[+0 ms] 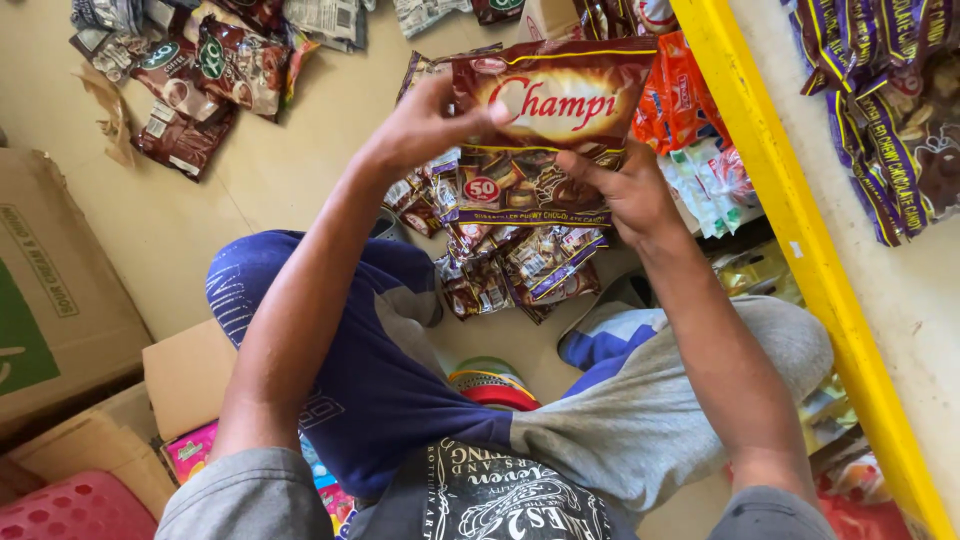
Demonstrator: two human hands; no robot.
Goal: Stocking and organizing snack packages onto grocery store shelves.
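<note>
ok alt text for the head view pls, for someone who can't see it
Seen from above, a seated person's left hand and right hand hold up a brown candy bag. More candy packets lie on the floor below, with a yellow shelf edge at right and cardboard boxes at left.

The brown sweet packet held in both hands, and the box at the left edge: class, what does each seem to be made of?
Brown sweet packet: probably thin glossy plastic film; it shines and creases between the left hand and right hand. Box: matt brown cardboard, judging by its dull surface and folded flaps.
</note>
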